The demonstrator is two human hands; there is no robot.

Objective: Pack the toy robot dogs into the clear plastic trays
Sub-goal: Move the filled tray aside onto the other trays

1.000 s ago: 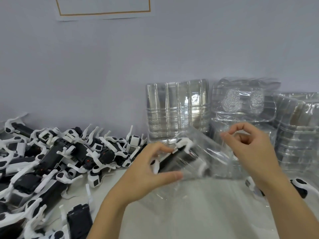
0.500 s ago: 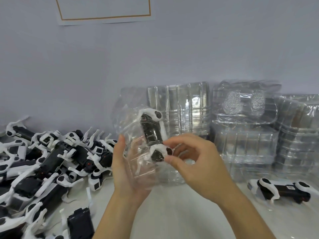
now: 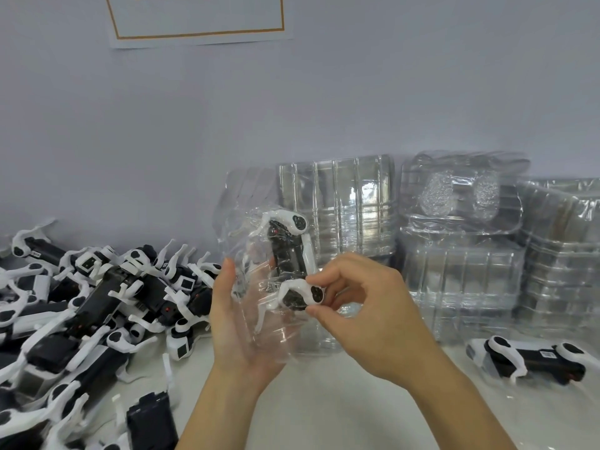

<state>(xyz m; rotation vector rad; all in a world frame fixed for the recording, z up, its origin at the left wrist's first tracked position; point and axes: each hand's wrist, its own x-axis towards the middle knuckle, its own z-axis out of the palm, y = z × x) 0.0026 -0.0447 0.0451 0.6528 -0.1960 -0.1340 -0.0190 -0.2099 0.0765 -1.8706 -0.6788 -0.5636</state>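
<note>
Between both hands (image 3: 246,319): trayed toy dog (image 3: 290,261).

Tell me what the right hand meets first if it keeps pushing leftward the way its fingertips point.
Probably the left hand cradling the clear tray; the right hand already pinches the toy dog.

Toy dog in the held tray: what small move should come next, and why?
Probably press the toy dog fully into the clear tray. The left hand backs the tray upright, while the right hand pinches the dog's lower white end, which looks not yet seated.
</note>
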